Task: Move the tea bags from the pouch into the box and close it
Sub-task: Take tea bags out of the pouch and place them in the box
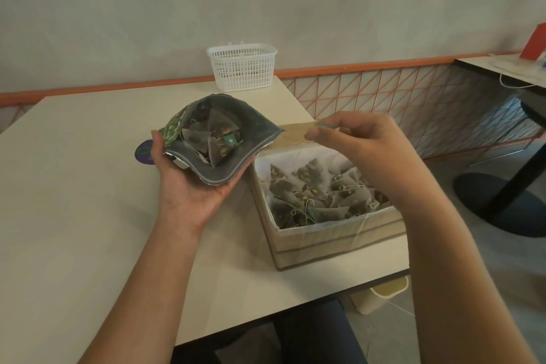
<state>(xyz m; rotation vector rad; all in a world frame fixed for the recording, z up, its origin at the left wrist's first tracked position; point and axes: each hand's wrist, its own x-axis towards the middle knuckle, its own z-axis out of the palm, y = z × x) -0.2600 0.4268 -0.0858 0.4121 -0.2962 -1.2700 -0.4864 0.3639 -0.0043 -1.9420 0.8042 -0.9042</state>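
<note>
The pouch (218,139) sits cupped in the left hand (192,186), fingers curled under it and its mouth spread wide and tipped toward the person, so the tea bags (212,134) left inside are easy to reach. The right hand (354,145) hovers over the box (331,233), thumb and forefinger pinched on a green tag (325,126); its tea bag is hidden. The box stands open just beside the pouch, near the table's (88,186) edge, already holding many bags, so each transfer is short. A white basket (242,68) stands well behind.
</note>
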